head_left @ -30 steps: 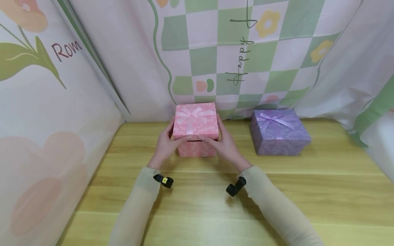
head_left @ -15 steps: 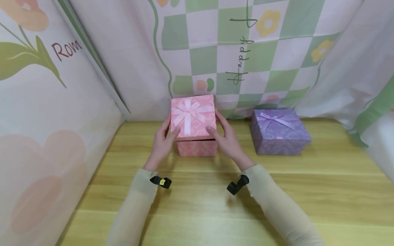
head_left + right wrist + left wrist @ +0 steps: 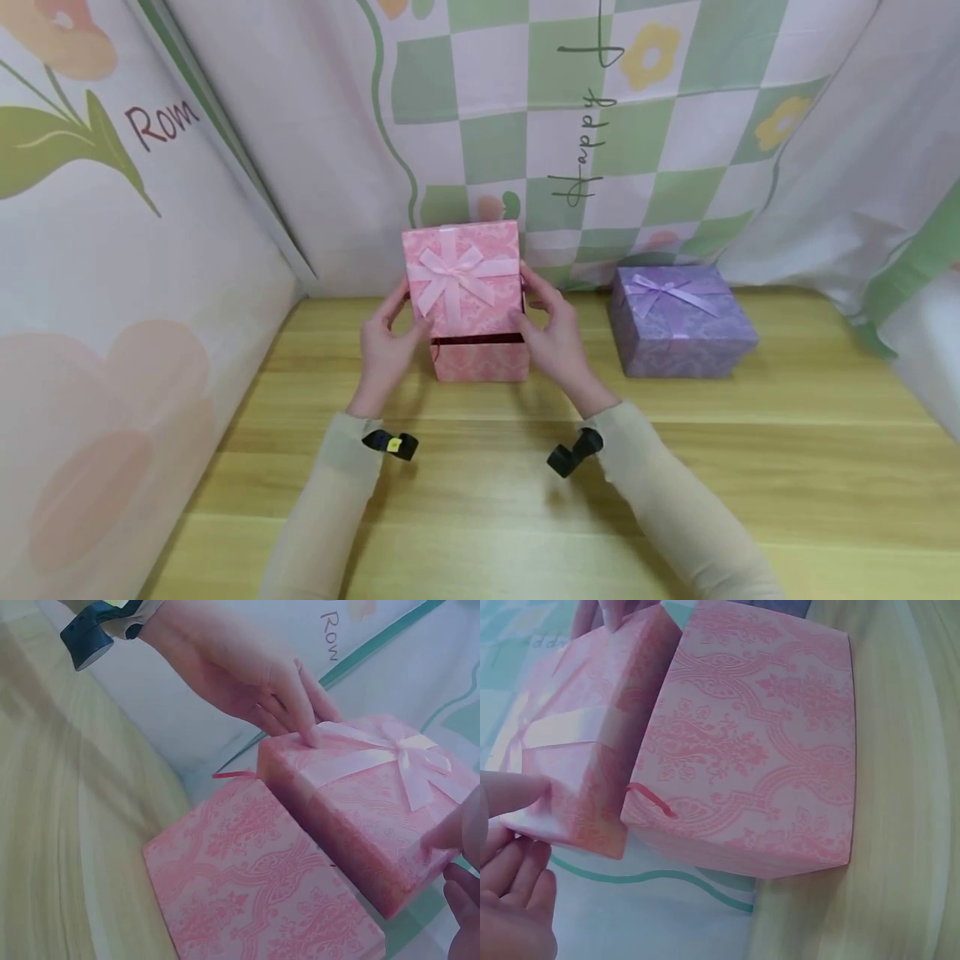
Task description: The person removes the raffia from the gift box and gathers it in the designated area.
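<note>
A pink patterned gift box lid with a pale ribbon bow is raised and tilted above the pink box base. My left hand grips the lid's left side, thumb on top and fingers at the edge. At the opposite side my right hand holds it the same way. A dark gap shows between lid and base in the head view; the contents are hidden. In the left wrist view a thin red cord sticks out at the base's upper corner.
To the right stands a purple gift box with a bow, lid on. Both boxes are near the back of the wooden table. Behind hangs a checked, printed curtain; another printed cloth borders the left side.
Both hands have lifted the lid upward and back, slightly left, off the base, and a dark gap has appeared. The thumbs have shifted from the front edge onto the lid's top. The purple box stays put.
</note>
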Available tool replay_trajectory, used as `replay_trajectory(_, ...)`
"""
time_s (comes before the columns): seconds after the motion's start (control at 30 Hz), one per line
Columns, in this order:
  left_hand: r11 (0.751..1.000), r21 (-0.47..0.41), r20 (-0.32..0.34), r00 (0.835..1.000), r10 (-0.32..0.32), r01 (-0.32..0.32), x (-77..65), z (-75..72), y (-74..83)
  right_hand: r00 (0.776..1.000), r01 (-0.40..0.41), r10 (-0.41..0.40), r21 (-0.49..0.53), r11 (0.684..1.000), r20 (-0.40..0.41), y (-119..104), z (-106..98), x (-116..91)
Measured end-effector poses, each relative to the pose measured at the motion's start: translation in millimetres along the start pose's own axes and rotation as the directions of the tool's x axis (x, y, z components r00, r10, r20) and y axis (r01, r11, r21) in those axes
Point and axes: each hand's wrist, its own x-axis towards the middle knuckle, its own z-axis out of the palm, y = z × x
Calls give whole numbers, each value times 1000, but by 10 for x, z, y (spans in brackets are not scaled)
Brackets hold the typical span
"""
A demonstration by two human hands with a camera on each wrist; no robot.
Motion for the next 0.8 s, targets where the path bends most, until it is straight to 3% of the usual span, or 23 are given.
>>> replay_trajectory(0.23, 998, -60, 2, 1000, -12, 12, -5, -41, 81, 1000, 7, -6, 100, 995, -13, -371, -32, 20)
replay_trajectory(0.47, 977, -208, -9, 999, -42, 39, -29, -117, 229, 997, -70, 73, 294, 953, 0, -100, 44, 71)
replay_trajectory(0.57, 976, -218, -62, 998, -4, -10, -37, -156, 242, 995, -88, 100, 341, 936, -16, -149, 73, 69)
replay_trajectory(0.63, 984, -178, -119, 993, 1, -23, -37, -176, 244, 992, -97, 117, 343, 934, -38, -169, 95, 73)
replay_trajectory(0.7, 992, -126, -186, 983, 2, -26, -25, -187, 244, 988, -115, 143, 339, 934, -59, -183, 117, 78)
replay_trajectory(0.8, 989, -144, -267, 963, -22, -18, -4, -192, 260, 980, -143, 180, 331, 933, -81, -185, 145, 80)
